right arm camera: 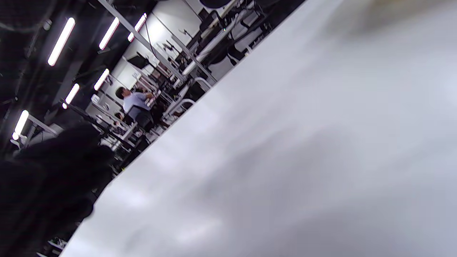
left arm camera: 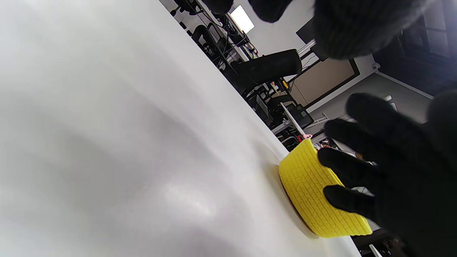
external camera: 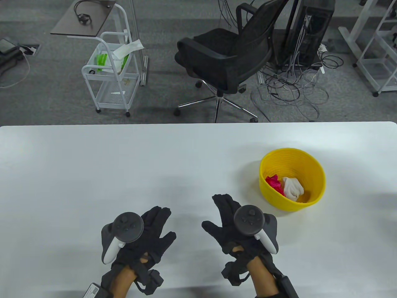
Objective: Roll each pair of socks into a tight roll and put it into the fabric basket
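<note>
Wide white table (external camera: 124, 161) here, its far edge running straight across the table view, with a black mesh office chair (external camera: 229, 56) and a white wire trolley (external camera: 111, 77) on the grey floor beyond. Most of the tabletop to the left and ahead of the hands lies bare, plenty of room to move. Over on the right side sits the yellow woven fabric basket (external camera: 291, 180), well in from the far edge, and inside it a pink sock roll (external camera: 274, 182) touching a cream-white sock roll (external camera: 293, 187).

Both hands are near the front edge, side by side, apart from each other. The left hand (external camera: 149, 236) in its black sensor glove has fingers straight and spread loosely, holding nothing, tracker on its back. The right hand (external camera: 231, 223), same black glove, fingers stretched forward and splayed, thumb out to the left, also empty; it lies just left of the basket and not touching it. From the left wrist view the right hand's fingers (left arm camera: 350, 171) show spread in front of the basket's ribbed wall (left arm camera: 314, 192).

Forearms come in from the bottom edge, angled slightly inward.
</note>
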Demonstrator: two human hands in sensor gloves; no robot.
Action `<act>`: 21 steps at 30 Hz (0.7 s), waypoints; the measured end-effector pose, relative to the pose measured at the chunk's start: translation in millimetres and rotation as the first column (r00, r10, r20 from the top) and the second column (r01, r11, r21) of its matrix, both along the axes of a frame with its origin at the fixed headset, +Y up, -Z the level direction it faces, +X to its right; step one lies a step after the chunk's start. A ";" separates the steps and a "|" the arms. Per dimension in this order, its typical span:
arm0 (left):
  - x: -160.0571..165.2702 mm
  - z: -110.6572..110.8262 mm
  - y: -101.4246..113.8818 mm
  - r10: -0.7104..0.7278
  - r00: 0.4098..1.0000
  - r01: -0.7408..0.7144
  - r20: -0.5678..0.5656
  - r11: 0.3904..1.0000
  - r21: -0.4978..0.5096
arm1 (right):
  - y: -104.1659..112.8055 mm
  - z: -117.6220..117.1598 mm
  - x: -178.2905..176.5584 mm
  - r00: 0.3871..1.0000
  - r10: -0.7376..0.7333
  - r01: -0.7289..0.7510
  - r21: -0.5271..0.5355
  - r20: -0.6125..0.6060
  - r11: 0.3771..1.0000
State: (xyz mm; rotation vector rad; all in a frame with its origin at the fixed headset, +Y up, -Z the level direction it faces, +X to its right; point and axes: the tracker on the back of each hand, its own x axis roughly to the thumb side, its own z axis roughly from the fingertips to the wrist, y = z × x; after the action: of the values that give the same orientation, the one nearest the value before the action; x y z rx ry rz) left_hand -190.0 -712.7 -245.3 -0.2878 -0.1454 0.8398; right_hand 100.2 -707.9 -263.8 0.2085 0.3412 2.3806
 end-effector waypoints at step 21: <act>-10.4 -7.9 -16.6 0.013 0.998 -0.016 -0.068 0.999 -0.037 | -20.3 -4.7 1.2 0.994 0.090 -0.093 -0.058 -0.055 0.994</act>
State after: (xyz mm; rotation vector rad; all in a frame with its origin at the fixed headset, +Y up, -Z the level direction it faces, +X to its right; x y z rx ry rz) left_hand -200.4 -729.2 -253.2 -0.2938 -0.0688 0.8660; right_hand 101.4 -728.2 -268.5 0.2318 0.4562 2.4548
